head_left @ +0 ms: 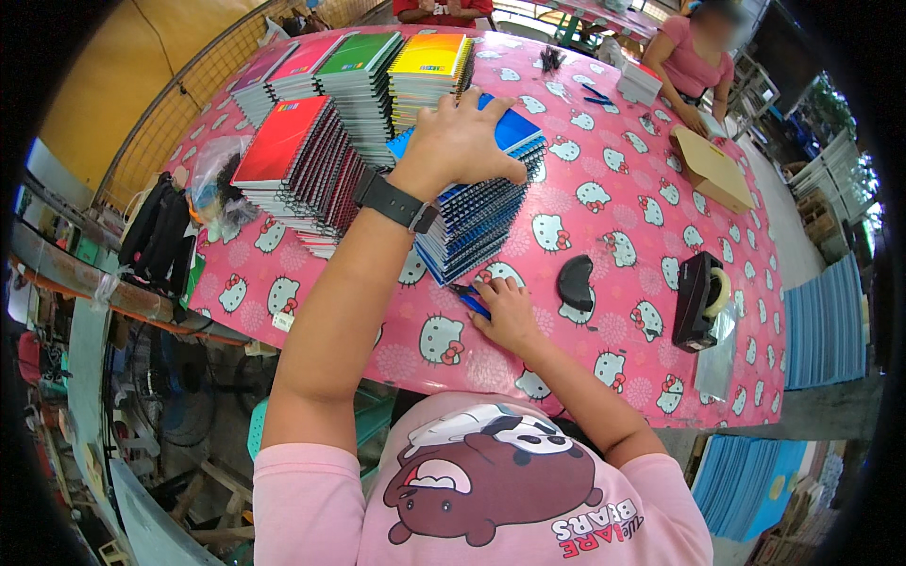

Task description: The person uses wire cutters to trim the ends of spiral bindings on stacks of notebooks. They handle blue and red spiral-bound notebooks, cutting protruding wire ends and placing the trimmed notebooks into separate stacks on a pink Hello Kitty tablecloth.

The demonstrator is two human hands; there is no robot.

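Left hand on blue notebook stack, right hand at pliers

Left hand [455, 140]: fingers spread wide, palm down over the top cover of the blue notebooks [481, 222], thumb toward the right edge; not clenched. Dark watch [389, 201] on that wrist.

Right hand [510, 316]: low on the pink table [585, 255], near its front edge, touching the blue-handled pliers [475, 302]. Cannot tell whether the handles are gripped or only touched.

Position of blue notebooks: spiral-bound pile, middle of the table's left half, just in front of the yellow notebooks [429, 57]. Red notebooks [283, 141] to the left, in a tall leaning pile. Green notebooks [357, 54], pink notebooks [304, 66] and purple notebooks [260, 77] in a row behind.

Right of the hands: a dark curved object [574, 283], kind unclear; farther right, a black tape dispenser [696, 302]. Beyond it, a flat brown box [713, 170], near a co-worker in pink [696, 61] at the far right side
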